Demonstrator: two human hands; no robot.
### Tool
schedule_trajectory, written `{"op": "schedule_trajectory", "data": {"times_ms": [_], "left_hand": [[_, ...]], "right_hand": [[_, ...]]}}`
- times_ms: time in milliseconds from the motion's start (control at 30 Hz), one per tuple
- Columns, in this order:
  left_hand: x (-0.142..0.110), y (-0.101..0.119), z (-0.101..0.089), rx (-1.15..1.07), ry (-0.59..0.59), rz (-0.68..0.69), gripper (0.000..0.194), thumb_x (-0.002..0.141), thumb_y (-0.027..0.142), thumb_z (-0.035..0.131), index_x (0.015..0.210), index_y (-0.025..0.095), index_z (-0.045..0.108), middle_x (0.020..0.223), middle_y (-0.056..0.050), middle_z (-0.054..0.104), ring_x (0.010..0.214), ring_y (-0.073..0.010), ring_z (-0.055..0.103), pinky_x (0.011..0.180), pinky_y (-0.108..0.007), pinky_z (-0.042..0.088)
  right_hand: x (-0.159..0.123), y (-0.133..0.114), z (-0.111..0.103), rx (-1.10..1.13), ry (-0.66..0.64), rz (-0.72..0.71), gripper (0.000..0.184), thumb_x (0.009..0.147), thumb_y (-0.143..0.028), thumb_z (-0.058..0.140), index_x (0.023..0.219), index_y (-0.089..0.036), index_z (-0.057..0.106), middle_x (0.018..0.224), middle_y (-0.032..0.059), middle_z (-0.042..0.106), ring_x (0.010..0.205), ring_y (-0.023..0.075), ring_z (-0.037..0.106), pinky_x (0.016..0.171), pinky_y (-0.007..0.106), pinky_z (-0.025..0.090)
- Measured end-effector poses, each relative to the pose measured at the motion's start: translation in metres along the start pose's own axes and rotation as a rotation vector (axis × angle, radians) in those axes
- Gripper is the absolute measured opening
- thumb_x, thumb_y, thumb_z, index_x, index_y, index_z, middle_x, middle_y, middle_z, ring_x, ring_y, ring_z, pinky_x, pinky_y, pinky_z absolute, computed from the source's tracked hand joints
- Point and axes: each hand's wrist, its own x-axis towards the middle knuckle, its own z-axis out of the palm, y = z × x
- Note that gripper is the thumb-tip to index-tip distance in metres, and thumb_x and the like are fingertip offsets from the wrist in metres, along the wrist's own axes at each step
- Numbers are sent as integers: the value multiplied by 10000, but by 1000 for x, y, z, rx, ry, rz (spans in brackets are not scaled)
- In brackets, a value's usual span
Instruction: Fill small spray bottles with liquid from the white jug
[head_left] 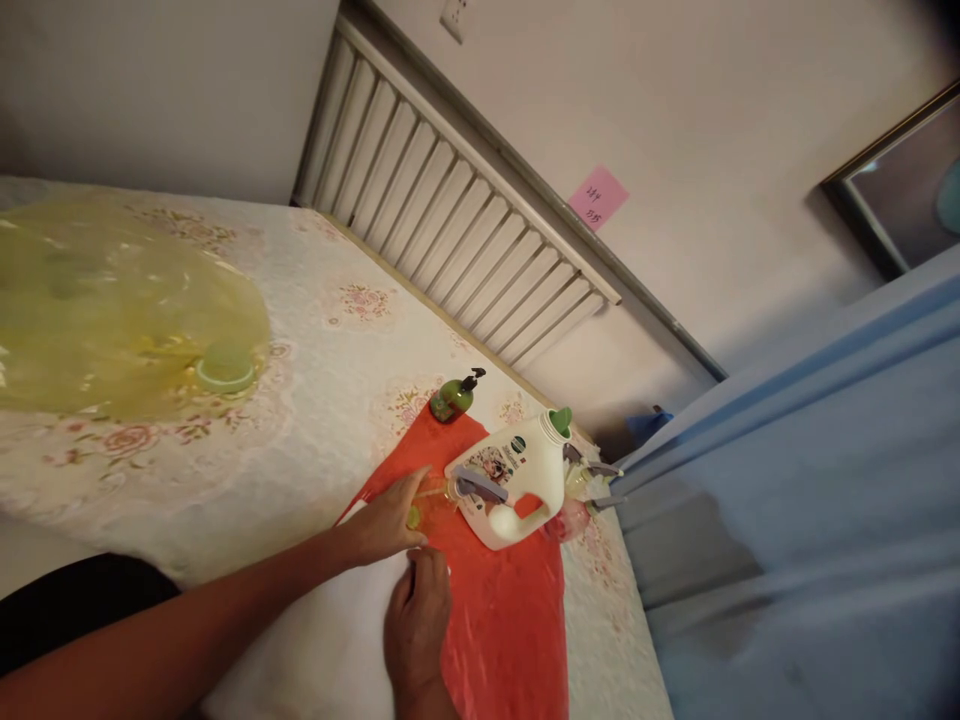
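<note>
My left hand [386, 522] reaches in from the lower left, its fingers and thumb curved around a small clear spray bottle [433, 508] with a grey trigger head. The bottle lies tilted in front of a white detergent jug [506, 470] with a green cap. Close below, my right hand [421, 610] is curled closed beside a white cloth-like surface [322, 640]; what its fingers hold, if anything, is hidden. Beneath the jug and bottle spreads a red plastic bag [502, 610].
A green pump bottle [451, 400] stands at the red bag's far corner. More spray bottles [581, 485] are partly hidden behind the jug. A yellow plastic bag [127, 310] lies left on the floral tablecloth [330, 370]. A radiator [450, 200] and blue curtain [810, 500] border the table.
</note>
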Motion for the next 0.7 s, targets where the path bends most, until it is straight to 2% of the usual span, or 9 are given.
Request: {"op": "schedule_trajectory", "data": {"times_ms": [233,700], "left_hand": [[0,2,-1,-18,-10,-10,1039,615,185,753,1492,162,197,1538,-201,339,1434,-314,330,1147,-452,332],[-1,6,-3,4,-14,-15,985,632,186,741,1468,190,222,1501,-199,392,1412,-326,362,1142,-496,321]], "right_hand": [[0,0,0,-21,-1,7,339,850,-13,385,1021,-222,590,933,62,610,872,235,582,758,368,461],[1,-2,-2,-6,18,9,332,855,-33,385,1007,-215,617,940,69,620,861,223,593,739,349,473]]}}
